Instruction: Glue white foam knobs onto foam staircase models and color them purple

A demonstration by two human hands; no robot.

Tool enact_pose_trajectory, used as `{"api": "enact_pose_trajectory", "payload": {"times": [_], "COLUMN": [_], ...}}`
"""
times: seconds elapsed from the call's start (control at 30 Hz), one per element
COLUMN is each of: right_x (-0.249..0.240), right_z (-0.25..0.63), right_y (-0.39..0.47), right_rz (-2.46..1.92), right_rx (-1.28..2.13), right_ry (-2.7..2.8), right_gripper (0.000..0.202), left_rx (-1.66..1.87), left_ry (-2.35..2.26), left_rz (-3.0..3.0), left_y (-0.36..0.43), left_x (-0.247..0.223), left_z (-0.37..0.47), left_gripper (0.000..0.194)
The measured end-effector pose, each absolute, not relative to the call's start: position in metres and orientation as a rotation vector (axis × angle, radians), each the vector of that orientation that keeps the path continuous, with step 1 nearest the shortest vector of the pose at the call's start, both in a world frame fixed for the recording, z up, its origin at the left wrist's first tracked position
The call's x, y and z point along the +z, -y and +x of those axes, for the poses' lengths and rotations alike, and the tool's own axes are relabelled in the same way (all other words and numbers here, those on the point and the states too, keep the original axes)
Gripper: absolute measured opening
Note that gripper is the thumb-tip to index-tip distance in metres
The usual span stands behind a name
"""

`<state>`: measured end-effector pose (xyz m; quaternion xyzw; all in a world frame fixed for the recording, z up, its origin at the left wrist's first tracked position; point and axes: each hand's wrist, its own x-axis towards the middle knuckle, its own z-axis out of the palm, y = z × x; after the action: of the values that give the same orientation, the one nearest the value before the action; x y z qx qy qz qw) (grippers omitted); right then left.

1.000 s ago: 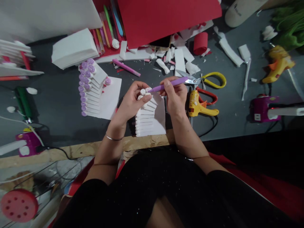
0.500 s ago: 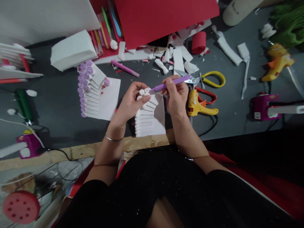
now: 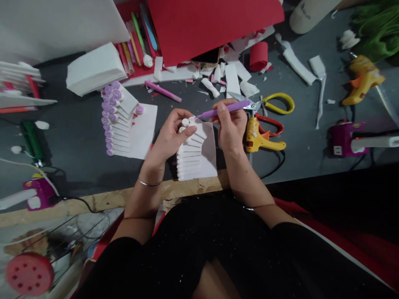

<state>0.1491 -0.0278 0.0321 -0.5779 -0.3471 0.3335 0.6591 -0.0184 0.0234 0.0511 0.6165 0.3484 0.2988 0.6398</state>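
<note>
My right hand (image 3: 231,122) is closed on a purple marker (image 3: 224,109), whose tip meets a small white rolled flower at the top of a white paper piece (image 3: 208,155). My left hand (image 3: 174,132) pinches that piece's upper end, thumb over the white rolls. Several white rolls run down its left edge, with narrow strips fanning from them. To the left lies a similar paper piece (image 3: 144,128) whose rolls (image 3: 109,109) are coloured purple; one purple roll (image 3: 139,109) sits apart on it. A pink-purple marker (image 3: 163,91) lies above.
Scissors (image 3: 279,103) with a yellow and a red handle lie right of my right hand, beside a yellow glue gun (image 3: 260,140). Behind are paper scraps (image 3: 232,79), a red roll (image 3: 258,56), a white stack (image 3: 95,68) and red card (image 3: 215,25). Power strips (image 3: 347,139) sit far right and left.
The marker tip has shifted very slightly up and left at the small white flower. The view has moved a little; both hands keep their grips.
</note>
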Motion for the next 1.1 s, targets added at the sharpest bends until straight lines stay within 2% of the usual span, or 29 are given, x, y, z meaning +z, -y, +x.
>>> {"api": "enact_pose_trajectory", "payload": {"times": [0.67,0.93,1.1], "right_x": [0.0407,0.0359,0.0359], "right_z": [0.1452,0.1449,0.1449], "right_y": [0.0288,0.0324,0.0316], "right_rz": [-1.263,-1.3,-1.253], "right_rx": [0.752,0.779,0.77], "right_ry": [0.815,0.844,0.865], "right_gripper": [0.051,0.039,0.043], "left_rx": [0.678,0.647,0.655], "left_ry": [-0.756,-0.778,-0.78], "left_rz": [1.394,1.392,1.378], "left_y": [-0.0237,-0.0231,-0.0234], "left_x": [0.0521,0.0512,0.0513], "left_z": [-0.0176,-0.0189,-0.0186], "left_gripper": [0.051,0.049,0.052]}}
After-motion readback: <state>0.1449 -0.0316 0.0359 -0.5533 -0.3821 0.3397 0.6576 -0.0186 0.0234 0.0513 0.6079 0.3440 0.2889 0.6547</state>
